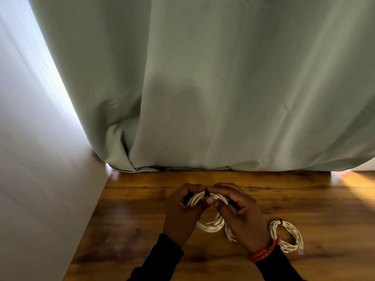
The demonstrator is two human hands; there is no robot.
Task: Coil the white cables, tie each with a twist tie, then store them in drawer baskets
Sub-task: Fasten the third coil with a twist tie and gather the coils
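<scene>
A coiled white cable (210, 225) stands upright over the wooden table (129, 230), held between both hands. My left hand (180, 213) grips the coil's upper left side. My right hand (241, 216) pinches a black twist tie (207, 192) at the top of the coil, with its fingers curled round the coil's right side. A second white coil (288, 236), bound with a black tie at its top, lies flat on the table just right of my right wrist. The drawer baskets are out of view.
A pale green curtain (223, 88) hangs down to the table's back edge. A white wall (30, 159) borders the table on the left. Sunlight falls across the table's far right corner (355, 179).
</scene>
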